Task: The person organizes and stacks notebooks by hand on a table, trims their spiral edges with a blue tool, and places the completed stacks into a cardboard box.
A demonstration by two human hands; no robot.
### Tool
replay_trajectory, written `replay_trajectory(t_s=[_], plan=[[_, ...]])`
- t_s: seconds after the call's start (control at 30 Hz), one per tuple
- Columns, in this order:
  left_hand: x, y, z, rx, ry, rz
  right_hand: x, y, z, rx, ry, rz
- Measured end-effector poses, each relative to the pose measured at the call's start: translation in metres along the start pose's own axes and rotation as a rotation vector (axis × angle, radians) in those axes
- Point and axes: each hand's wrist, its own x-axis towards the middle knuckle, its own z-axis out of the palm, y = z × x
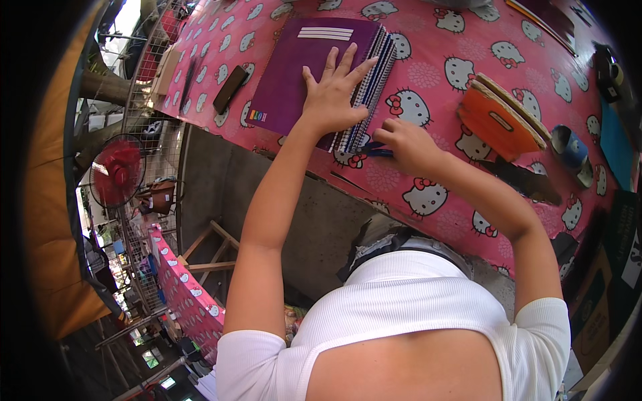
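The left hand (332, 99) lies flat, fingers spread, on the notebooks (314, 70) (purple cover on top); the right hand (406, 144) pinches a blue pen (366, 151) beside them.

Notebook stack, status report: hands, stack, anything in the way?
Left hand flat on purple notebook stack. Right hand closed on small blue object at stack's near edge. Black phone lies apart, left of the stack.

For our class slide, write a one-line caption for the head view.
Left hand flat on a purple spiral notebook stack, right hand holding a small blue object at its edge, on a pink cat-print tablecloth.
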Motion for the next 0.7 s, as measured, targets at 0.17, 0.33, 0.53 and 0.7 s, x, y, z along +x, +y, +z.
replay_trajectory(t_s=[0.17, 0.33, 0.53, 0.7], plan=[[-0.003, -0.002, -0.001, 0.0, 0.007, 0.004, 0.017, 0.007, -0.016, 1.011, -0.396, 0.534], [-0.003, -0.001, 0.001, -0.007, 0.016, 0.003, -0.006, -0.001, 0.001, 0.21, 0.102, 0.026], [-0.002, -0.001, -0.001, -0.009, 0.02, 0.005, -0.004, -0.002, 0.011, -0.001, 0.362, -0.135], [-0.003, -0.001, -0.001, -0.021, 0.022, 0.002, 0.022, 0.008, -0.009, 0.589, -0.215, 0.293]])
